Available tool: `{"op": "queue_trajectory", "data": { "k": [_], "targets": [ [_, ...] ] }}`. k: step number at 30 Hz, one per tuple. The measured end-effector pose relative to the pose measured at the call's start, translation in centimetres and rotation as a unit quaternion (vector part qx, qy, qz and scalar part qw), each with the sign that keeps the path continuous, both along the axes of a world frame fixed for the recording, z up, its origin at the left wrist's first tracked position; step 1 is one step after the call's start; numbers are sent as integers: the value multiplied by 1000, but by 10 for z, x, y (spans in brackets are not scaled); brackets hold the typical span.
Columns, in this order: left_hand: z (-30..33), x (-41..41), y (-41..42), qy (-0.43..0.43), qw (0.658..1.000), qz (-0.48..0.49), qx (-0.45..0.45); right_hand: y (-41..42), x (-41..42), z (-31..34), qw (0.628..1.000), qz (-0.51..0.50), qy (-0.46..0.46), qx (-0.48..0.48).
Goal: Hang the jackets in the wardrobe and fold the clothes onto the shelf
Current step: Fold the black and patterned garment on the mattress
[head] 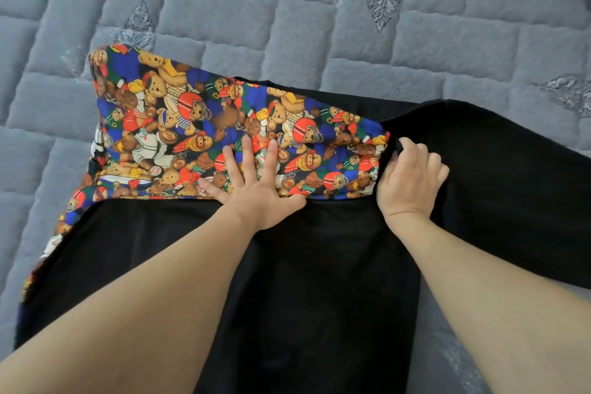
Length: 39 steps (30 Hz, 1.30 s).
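Black garment [319, 265] lies flat on grey quilted bedcover [287, 9], teddy-bear print panel [224, 131] folded across it, long axis left to right. Left hand [252, 182] spread, palm pressing the print's near edge. Right hand [411, 179] just beside, curled, gripping black flap [495, 169] at print's right end. Likely folds leftward over the print.

Black garment [319, 265] spread flat on quilt, teddy-bear-print part [192, 125] folded across top
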<state>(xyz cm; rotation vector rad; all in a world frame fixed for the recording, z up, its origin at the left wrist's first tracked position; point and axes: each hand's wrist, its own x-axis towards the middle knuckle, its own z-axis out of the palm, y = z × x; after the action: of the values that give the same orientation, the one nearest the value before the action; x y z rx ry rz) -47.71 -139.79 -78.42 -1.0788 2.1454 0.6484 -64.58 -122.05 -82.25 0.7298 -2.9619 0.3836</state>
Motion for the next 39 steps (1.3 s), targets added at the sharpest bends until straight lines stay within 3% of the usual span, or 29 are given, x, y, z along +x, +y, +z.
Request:
{"op": "queue_trajectory", "data": {
  "k": [8, 12, 14, 16, 18, 19, 21, 23, 25, 27, 29, 33, 36, 39],
  "targets": [
    [-3, 3, -1, 2, 1000, 4, -28, 0, 0, -1, 1000, 9, 3, -27],
    [-6, -1, 4, -27, 997, 24, -74, 1, -1, 6, 999, 9, -38, -35],
    [-3, -7, 17, -61, 990, 41, -120, 4, -8, 18, 993, 37, -100, -52],
    [4, -25, 40, -83, 980, 63, -172, 21, -24, 30, 960, 83, -232, -132],
    [11, -50, 78, -52, 977, 66, -194, 58, -53, 47, 887, 83, -370, -263],
    [13, -64, 102, -18, 981, 35, -190, 84, -72, 53, 882, 67, -364, -291],
    [17, -95, 160, 38, 986, -34, -160, 150, -119, 62, 939, 45, -270, -210],
    [21, -122, 212, 32, 989, -57, -133, 226, -165, 63, 976, 19, -217, -21],
    [26, -146, 254, -18, 986, -104, -130, 296, -200, 66, 961, 2, -242, 133],
    [34, -168, 288, -39, 984, -117, -131, 355, -224, 69, 942, -23, -273, 195],
    [40, -186, 323, 7, 979, -146, -141, 400, -243, 75, 928, -77, -301, 206],
    [43, -217, 412, 109, 912, -378, -120, 446, -274, 86, 909, -90, -359, 190],
    [40, -237, 463, 82, 907, -398, -107, 452, -282, 89, 867, -83, -472, 135],
    [39, -253, 489, 114, 916, -357, -146, 454, -282, 91, 834, -78, -538, 92]
  ]
}}
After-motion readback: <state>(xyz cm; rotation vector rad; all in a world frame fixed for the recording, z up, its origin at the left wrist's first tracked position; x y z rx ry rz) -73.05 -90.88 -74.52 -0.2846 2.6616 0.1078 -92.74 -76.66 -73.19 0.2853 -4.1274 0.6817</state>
